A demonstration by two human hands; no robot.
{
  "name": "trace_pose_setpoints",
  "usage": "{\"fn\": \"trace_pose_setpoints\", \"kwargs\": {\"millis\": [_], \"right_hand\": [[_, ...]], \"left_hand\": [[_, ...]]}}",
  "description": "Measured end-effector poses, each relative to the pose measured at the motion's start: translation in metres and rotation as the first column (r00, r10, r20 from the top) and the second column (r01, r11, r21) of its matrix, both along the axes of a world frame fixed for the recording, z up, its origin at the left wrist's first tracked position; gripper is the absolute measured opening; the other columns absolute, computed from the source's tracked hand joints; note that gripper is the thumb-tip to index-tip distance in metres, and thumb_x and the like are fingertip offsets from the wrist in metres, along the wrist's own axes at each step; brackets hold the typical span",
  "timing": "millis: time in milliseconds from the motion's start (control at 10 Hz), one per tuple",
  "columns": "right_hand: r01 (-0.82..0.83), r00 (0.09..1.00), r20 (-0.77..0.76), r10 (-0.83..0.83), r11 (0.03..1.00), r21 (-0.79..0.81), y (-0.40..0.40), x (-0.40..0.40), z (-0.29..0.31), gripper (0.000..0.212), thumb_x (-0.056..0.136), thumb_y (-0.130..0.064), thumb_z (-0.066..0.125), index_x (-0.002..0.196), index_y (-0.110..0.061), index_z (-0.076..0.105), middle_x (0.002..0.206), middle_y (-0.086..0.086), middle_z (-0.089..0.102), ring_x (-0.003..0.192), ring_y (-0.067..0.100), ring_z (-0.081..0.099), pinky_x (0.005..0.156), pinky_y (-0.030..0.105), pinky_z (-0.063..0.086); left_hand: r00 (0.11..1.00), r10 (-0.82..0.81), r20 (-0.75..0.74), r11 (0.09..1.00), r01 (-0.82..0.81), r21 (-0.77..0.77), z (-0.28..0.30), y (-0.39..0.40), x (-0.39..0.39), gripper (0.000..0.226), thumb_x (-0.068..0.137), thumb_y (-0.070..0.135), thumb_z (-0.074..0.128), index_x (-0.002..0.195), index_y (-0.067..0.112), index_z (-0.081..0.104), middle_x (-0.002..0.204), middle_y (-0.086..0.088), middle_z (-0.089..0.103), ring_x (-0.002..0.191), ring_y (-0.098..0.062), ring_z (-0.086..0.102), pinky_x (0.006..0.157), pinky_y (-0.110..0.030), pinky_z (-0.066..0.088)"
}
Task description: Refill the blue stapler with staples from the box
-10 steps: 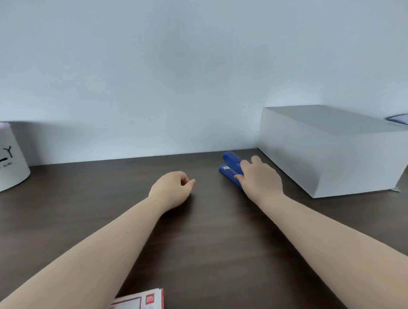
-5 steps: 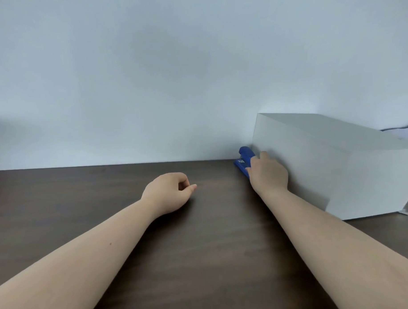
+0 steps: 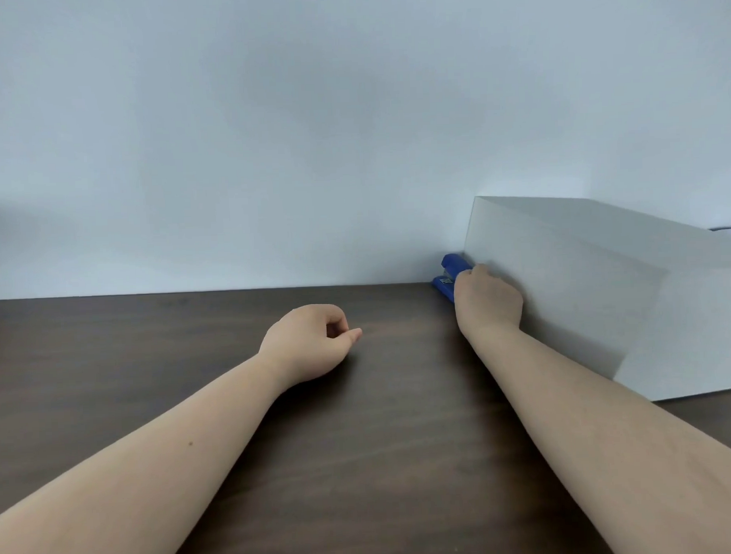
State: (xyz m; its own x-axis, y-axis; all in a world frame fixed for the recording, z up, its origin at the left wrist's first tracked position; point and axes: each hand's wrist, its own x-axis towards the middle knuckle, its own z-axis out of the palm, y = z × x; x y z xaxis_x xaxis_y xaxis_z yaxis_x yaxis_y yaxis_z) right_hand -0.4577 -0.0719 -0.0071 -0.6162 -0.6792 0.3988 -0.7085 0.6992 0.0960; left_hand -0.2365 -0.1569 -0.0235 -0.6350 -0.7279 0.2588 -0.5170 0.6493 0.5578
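Observation:
The blue stapler point(image 3: 448, 276) lies on the dark wooden table point(image 3: 191, 332) at the back, against the left side of a large white box. My right hand point(image 3: 487, 300) covers its near end, fingers curled over it; only the far tip of the stapler shows. Resting on the table to the left, about a hand's width away, is my left hand point(image 3: 312, 341), loosely curled with nothing in it. The staple box is out of the frame.
The large white box point(image 3: 604, 285) stands at the right, close beside my right hand and forearm. A pale wall point(image 3: 309, 133) runs along the table's far edge.
The view has swung up and to the right, so the white tub at left and the red-and-white packet at the near edge left the frame. My right hand stays on the stapler beside the white box.

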Motion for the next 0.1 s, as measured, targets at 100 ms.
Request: {"fn": "trace_pose_setpoints", "kwargs": {"millis": [100], "right_hand": [[-0.021,0.999,-0.036,0.019,0.998,-0.063,0.0038,-0.0025,-0.0032,0.028,0.094,-0.01,0.045,0.121,-0.002,0.047,0.113,0.016,0.053,0.091,0.036,0.062,0.056,0.033,0.037]], "left_hand": [[1.0,0.007,-0.011,1.0,-0.007,0.016,0.0015,0.0007,0.0003,0.028,0.082,0.04,0.057,0.059,0.025,0.051,0.059,0.009,0.052,0.06,-0.011,0.05,0.058,-0.027,0.037]]}}
